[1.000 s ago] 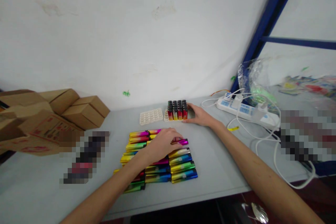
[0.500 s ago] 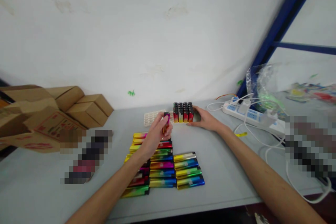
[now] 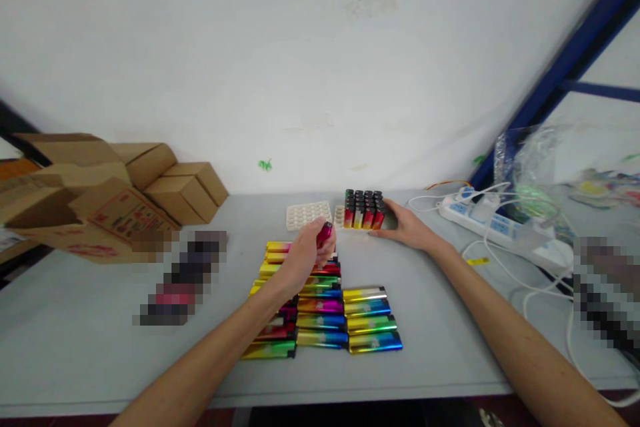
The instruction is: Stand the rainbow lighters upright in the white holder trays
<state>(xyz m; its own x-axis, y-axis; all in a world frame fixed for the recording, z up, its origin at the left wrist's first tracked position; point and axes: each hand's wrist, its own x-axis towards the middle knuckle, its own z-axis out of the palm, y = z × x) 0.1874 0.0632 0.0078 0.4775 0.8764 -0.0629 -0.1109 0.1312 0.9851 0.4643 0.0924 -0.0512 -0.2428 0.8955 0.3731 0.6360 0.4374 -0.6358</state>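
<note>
My left hand (image 3: 305, 253) is closed around a purple-red lighter (image 3: 325, 233), its dark top pointing up. It is above the rows of lighters lying flat on the table, such as a yellow-blue lighter (image 3: 375, 341). Several red, yellow and black-topped lighters (image 3: 364, 210) stand upright in a tight block in a white tray (image 3: 339, 217), most of which is hidden. My right hand (image 3: 407, 227) grips the right end of this tray, thumb in front and fingers behind. Another white tray (image 3: 307, 213) with small pockets lies to the left.
Brown cardboard boxes (image 3: 185, 190) sit at the left by the wall. A power strip (image 3: 500, 223) with white cables and a clear plastic bag (image 3: 530, 160) are at the right. A blurred-out dark item (image 3: 185, 280) lies left of the lighters.
The camera view has shifted, moving the scene rightward and slightly up in the picture. My left hand still holds the lighter, now tilted more to the right. My right hand remains at the tray.
</note>
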